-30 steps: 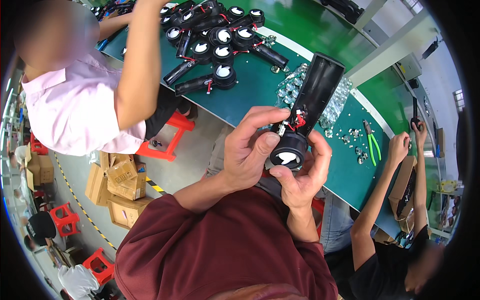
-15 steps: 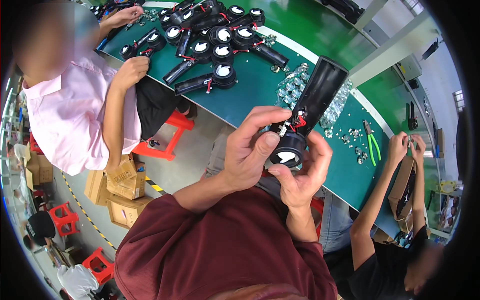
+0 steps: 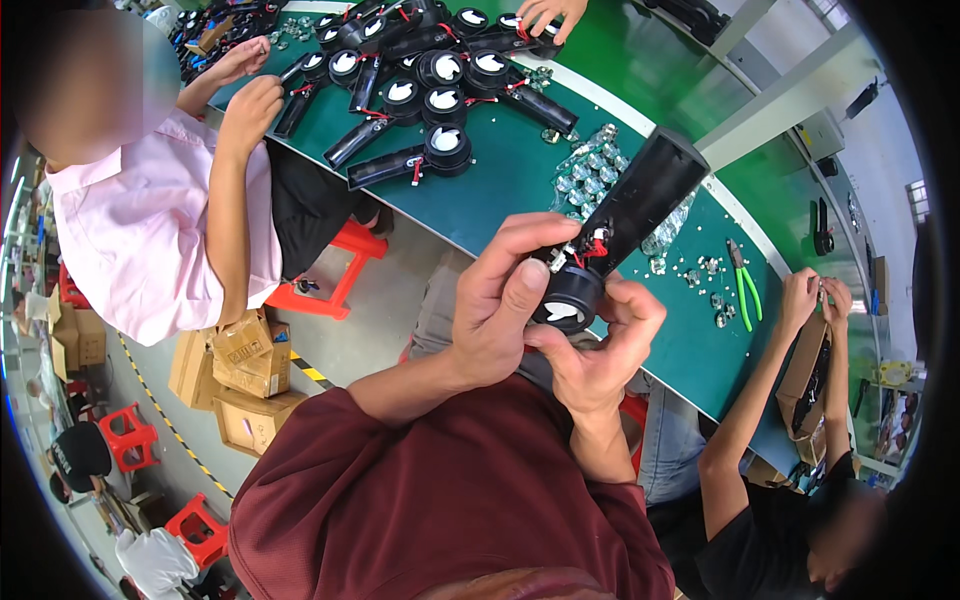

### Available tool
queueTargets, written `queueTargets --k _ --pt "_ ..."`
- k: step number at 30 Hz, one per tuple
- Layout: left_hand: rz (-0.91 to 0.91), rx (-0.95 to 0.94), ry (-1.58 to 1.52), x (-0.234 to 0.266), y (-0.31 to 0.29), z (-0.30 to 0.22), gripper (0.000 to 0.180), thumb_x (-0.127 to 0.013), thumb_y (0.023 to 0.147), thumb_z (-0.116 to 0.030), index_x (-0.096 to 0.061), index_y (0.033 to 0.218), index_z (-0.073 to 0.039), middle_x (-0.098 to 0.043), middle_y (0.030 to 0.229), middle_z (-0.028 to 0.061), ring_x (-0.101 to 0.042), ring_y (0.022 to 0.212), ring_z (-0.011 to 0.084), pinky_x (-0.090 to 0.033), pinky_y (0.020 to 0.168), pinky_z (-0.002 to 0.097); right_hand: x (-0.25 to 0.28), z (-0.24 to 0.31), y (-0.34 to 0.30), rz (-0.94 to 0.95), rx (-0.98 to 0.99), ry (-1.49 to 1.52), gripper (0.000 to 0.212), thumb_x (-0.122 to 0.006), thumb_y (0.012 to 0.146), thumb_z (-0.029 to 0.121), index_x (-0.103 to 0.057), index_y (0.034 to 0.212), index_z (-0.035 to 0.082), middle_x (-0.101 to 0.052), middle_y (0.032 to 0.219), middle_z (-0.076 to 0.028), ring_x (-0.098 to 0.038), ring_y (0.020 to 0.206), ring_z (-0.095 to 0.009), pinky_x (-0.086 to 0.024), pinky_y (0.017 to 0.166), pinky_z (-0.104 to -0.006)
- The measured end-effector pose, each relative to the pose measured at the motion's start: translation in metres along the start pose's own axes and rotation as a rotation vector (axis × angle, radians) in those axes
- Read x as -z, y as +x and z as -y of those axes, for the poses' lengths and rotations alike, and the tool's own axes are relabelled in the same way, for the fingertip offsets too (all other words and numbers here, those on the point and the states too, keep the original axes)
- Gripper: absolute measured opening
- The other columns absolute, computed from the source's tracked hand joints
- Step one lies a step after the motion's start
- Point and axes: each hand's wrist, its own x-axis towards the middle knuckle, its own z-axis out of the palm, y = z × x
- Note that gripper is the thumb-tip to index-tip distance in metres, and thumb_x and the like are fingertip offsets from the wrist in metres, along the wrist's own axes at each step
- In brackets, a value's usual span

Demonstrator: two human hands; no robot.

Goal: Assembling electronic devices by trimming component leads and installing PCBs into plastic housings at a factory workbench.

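Above the table's near edge I hold a black plastic housing (image 3: 648, 195), a long hollow handle with a round end that bears a white patch. It tilts with the handle pointing up and to the right. My left hand (image 3: 505, 305) is closed on its left side, thumb and forefinger by a small white connector (image 3: 557, 261) and red wires (image 3: 598, 246) at the neck. From below, my right hand (image 3: 608, 350) grips the round end (image 3: 565, 308), its thumb at the lower rim and its fingers curled on the right side. Fingers partly hide the neck.
Similar black housings (image 3: 445, 150) lie heaped on the green table (image 3: 480, 215). Bagged small metallic parts (image 3: 590, 180), loose parts (image 3: 715, 300) and green-handled pliers (image 3: 742, 285) lie rightward. Co-workers sit left (image 3: 180, 220) and right (image 3: 770, 520); another hand (image 3: 552, 14) reaches in at the far side.
The housing has turned slightly in my hands and its handle has tipped rightward. A hand has come in over the far heap. The left co-worker's hands have shifted, and a housing there has moved.
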Motion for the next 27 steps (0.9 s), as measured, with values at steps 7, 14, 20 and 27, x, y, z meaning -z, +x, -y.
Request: queueTargets --k 7,14,20,27 --pt "-0.113 -0.031 0.091 -0.001 0.0 0.001 0.034 -0.04 0.108 -0.019 -0.058 0.125 0.004 -0.059 0.122 0.0151 -0.058 0.11 0.0185 -0.044 0.097 0.0312 0.006 0.008 0.012 0.095 0.178 -0.133 0.077 -0.084 0.075 0.051 -0.049 0.118 -0.003 -0.067 0.112 -0.028 -0.07 0.075 -0.031 -0.056 0.063 -0.0344" --pt "-0.284 0.064 0.1 -0.001 -0.003 0.012 0.031 -0.04 0.107 -0.018 -0.06 0.119 0.003 -0.064 0.114 0.0114 -0.059 0.102 0.0148 -0.044 0.092 0.0273 0.008 0.016 0.023 -0.059 0.202 -0.163 0.042 -0.072 0.091 0.024 -0.067 0.119 -0.005 -0.051 0.139 -0.031 -0.062 0.111 -0.038 -0.054 0.084 -0.0397" --pt "-0.155 -0.093 0.179 -0.004 -0.006 0.016 0.029 -0.045 0.106 -0.019 -0.057 0.12 0.004 -0.06 0.115 0.0136 -0.058 0.104 0.0172 -0.046 0.092 0.0294 -0.001 0.019 0.039 -0.042 0.194 -0.153 0.027 -0.067 0.091 0.006 -0.07 0.115 -0.005 -0.052 0.136 -0.032 -0.068 0.096 -0.033 -0.054 0.08 -0.0361" --pt "-0.122 -0.117 0.156 -0.005 -0.007 0.018 0.032 -0.048 0.106 -0.022 -0.055 0.122 0.005 -0.056 0.119 0.017 -0.057 0.106 0.0195 -0.046 0.094 0.031 0.001 0.02 0.039 -0.061 0.025 -0.011 0.015 -0.069 0.091 0.005 -0.073 0.101 -0.005 -0.056 0.132 -0.03 -0.064 0.113 -0.034 -0.052 0.096 -0.0428"
